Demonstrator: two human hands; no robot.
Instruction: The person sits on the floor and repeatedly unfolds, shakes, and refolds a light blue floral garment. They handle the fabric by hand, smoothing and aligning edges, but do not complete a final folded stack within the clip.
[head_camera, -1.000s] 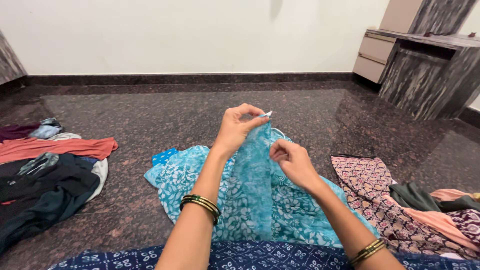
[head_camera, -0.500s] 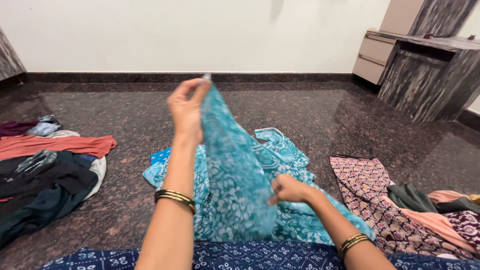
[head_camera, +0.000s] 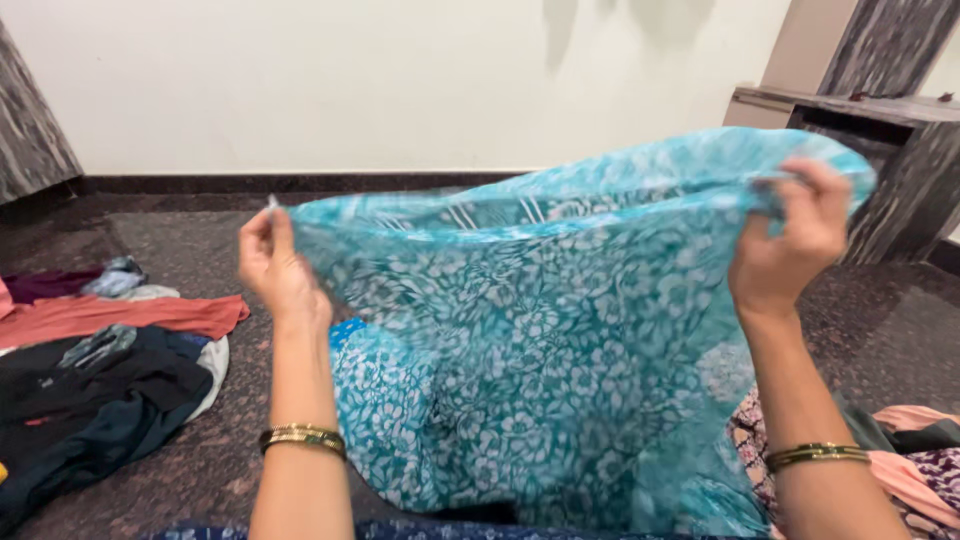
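A turquoise cloth with a white flower print (head_camera: 540, 330) hangs spread out in front of me above the dark stone floor. My left hand (head_camera: 272, 262) pinches its upper left edge. My right hand (head_camera: 792, 236) grips its upper right edge, held a little higher. The cloth is stretched between both hands and its lower part drapes down to the floor near my lap. Each wrist wears gold bangles.
A heap of dark, orange and grey clothes (head_camera: 90, 370) lies on the floor at the left. Pink and patterned clothes (head_camera: 905, 470) lie at the right. A dark stone counter (head_camera: 880, 160) stands at the back right against a white wall.
Both hands have lifted and moved apart, spreading the turquoise cloth wide; one second ago it lay bunched on the floor between the hands.
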